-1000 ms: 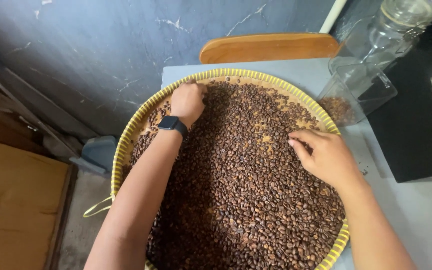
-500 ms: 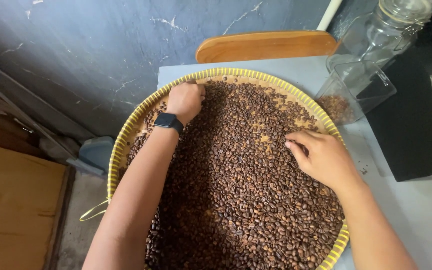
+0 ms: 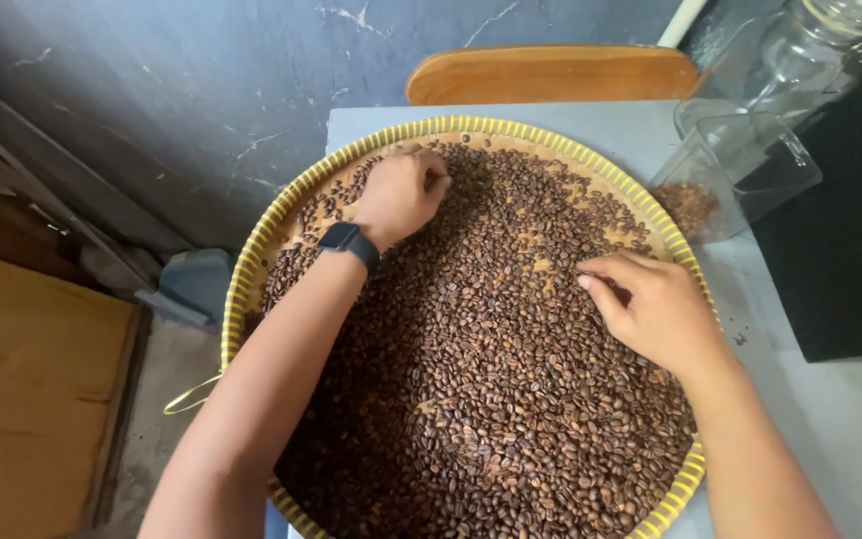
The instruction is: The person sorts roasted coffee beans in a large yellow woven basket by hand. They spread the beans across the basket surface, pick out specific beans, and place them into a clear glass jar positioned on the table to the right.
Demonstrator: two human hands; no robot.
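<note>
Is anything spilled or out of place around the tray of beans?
A few dark specks, seemingly stray beans, lie on the grey table right of the woven tray. A clear container lies tipped there, some beans inside. Nothing looks damaged.

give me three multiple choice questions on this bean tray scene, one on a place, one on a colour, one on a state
1. Where is the left hand?
A. on the beans near the tray's far rim
B. on the wooden chair back
C. inside the plastic container

2. What colour is the rim of the round tray?
A. red
B. yellow
C. white

3. How does the clear plastic container beside the tray stand?
A. upright with a lid on
C. flat and upside down
B. tipped, with a few beans inside

Answers:
1 A, it rests on the coffee beans close to the far edge.
2 B, the woven edge is yellow.
3 B, it leans toward the tray, and beans show in its lower corner.
</note>
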